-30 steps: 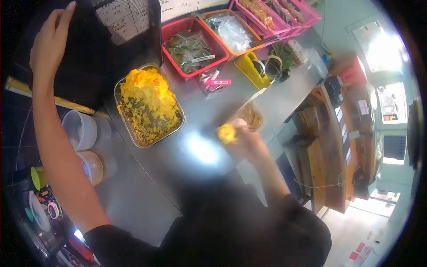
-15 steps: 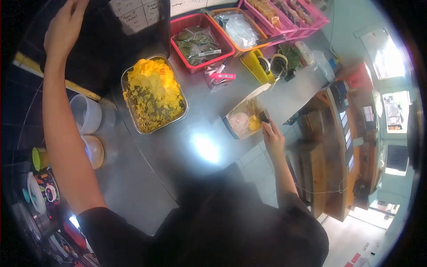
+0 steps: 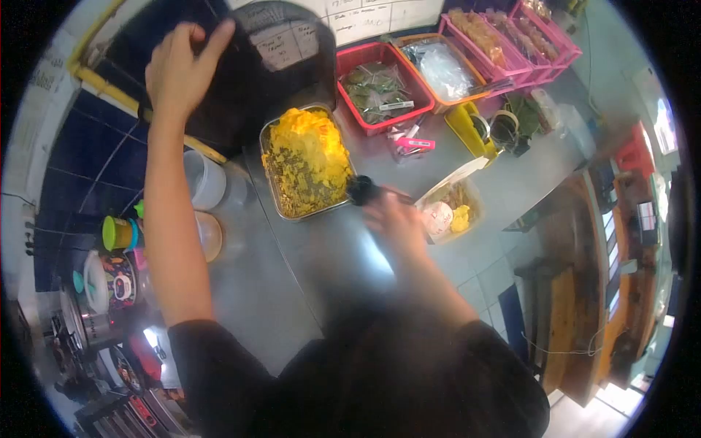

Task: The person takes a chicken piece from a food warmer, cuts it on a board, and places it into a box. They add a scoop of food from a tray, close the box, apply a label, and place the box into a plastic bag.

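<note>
My right hand (image 3: pixel 396 228), smeared by motion, is closed around a black serving scoop (image 3: pixel 361 190). The scoop's dark head is at the right edge of a metal tray (image 3: pixel 307 214) that holds a heap of yellow rice-like food (image 3: pixel 310 139). Just right of this hand, an opened food box (image 3: pixel 471 219) contains a round pinkish-white packet (image 3: pixel 437 218) and a small yellow lump (image 3: pixel 460 218). My left hand (image 3: pixel 179 73) is raised at the upper left, fingers curled at the edge of a dark see-through lid (image 3: pixel 292 80) behind the tray.
Behind stand a red basket (image 3: pixel 383 120) of packed leaves, an orange basket (image 3: pixel 456 102) with clear plastic, and pink baskets (image 3: pixel 504 62). A yellow holder (image 3: pixel 467 128) is near tape rolls. White tubs (image 3: pixel 207 182) stand left of the tray.
My right hand has moved left from the food box towards the tray, carrying the scoop. The whole view has shifted, with the counter things now further right.
</note>
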A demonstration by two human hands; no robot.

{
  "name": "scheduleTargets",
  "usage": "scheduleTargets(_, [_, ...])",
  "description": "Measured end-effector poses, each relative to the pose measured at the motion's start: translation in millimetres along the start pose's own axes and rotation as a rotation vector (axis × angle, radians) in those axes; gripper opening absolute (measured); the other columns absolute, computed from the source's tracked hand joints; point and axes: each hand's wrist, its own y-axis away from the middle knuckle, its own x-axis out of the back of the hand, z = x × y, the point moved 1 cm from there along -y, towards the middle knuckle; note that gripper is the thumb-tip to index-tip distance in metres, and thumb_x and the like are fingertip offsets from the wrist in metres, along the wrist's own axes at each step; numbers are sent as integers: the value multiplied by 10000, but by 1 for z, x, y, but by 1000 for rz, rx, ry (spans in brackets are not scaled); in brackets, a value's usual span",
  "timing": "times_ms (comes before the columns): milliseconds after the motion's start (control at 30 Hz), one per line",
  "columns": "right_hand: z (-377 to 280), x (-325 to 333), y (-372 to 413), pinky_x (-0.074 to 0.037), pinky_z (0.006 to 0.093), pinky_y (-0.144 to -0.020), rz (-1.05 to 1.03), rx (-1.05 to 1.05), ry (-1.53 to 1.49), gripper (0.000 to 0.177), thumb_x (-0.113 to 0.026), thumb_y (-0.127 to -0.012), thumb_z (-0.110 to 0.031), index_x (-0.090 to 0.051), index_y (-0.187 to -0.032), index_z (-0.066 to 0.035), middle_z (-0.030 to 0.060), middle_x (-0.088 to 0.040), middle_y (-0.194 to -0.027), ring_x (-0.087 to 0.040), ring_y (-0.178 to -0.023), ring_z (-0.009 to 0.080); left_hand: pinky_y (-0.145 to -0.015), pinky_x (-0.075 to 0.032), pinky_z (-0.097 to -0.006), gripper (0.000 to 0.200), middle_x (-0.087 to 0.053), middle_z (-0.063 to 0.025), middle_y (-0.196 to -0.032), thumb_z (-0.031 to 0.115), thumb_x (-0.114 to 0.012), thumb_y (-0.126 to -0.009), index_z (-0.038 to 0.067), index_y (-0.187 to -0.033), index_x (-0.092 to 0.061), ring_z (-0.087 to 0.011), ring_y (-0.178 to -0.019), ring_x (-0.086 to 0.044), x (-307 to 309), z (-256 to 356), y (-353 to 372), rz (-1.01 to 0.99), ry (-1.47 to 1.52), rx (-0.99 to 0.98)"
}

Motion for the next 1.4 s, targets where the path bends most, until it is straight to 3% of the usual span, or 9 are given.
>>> scheduleTargets(67, [17,-25,-12,-498,465,-1004,-143,-141,21,557,-594,-989,-328,-423,-1410,-6,202,-517,-1368,-564,-1212,343,-896,-438,-474,634,-664,-126,-1012,595,-747,-750,61,-1068,-617,-359,-1048,-590,15,16,38,46,-66,-94])
scheduleTargets(300, [-30,43,51,-478,377,-989,-816,-123,903,546,-605,-975,-361,-502,-1379,-8,183,-616,-1283,-609,-1151,262,-954,-395,-572,477,-500,-129,-1357,407,-812,-743,158,-1033,-527,-373,-1242,-471,10,66,269,156,-168,-281])
scheduleTargets(433, [-44,143,62,-494,372,-960,-690,285,1037,446,-578,-993,-337,-592,-1273,10,164,-646,-1242,-645,-1062,250,-1037,-324,-671,666,-353,-156,-1477,409,-819,-724,237,-1274,-485,-411,-1344,-376,-29,95,379,110,-215,-163])
scheduleTargets(567, [-98,208,58,-528,343,-817,-298,-64,696,349,-542,-1013,-324,-650,-1106,-5,102,-675,-1135,-654,-895,167,-1051,-251,-756,896,-225,-190,-1547,434,-821,-711,333,-1465,-347,-488,-1404,-274,-72,95,448,-82,-250,-46])
scheduleTargets(800, [-187,208,-26,-512,355,-842,31,462,774,225,-559,-958,-181,-609,-1119,-31,112,-672,-1125,-635,-1003,201,-1029,-133,-814,849,-232,-218,-1543,404,-850,-679,214,-1393,-434,-490,-1433,-188,-98,127,457,-338,-324,85])
scheduleTargets(967, [-206,194,-83,-464,438,-976,-274,880,1308,558,-636,-768,-75,-561,-1319,-127,150,-613,-1200,-569,-1160,318,-1084,-275,-660,606,-436,-207,-1455,449,-709,-836,161,-1347,-558,-404,-1362,-395,-64,234,386,-340,16,186])
scheduleTargets(1167, [-203,223,-73,-456,471,-965,-511,557,1680,508,-646,-793,-89,-607,-1287,-203,167,-597,-1270,-538,-1193,389,-1086,-294,-612,542,-496,-238,-1386,266,-707,-856,30,-1319,-555,-394,-1297,-473,-112,329,335,-667,459,456])
scheduleTargets(1333, [-113,301,-91,-395,499,-1075,-474,812,1422,518,-652,-853,-160,-561,-1361,-217,247,-459,-1430,-424,-1328,453,-1059,-390,-455,572,-660,-218,-1173,203,-639,-910,-46,-1392,-460,-338,-1196,-583,-164,377,403,-219,369,481])
scheduleTargets(1400, [-99,306,-90,-354,488,-1120,-552,478,1015,535,-614,-877,-137,-520,-1400,-201,258,-348,-1513,-379,-1365,458,-1005,-426,-431,535,-659,-225,-1162,215,-587,-951,-46,-1398,-451,-341,-1165,-601,-155,398,400,-274,515,700])
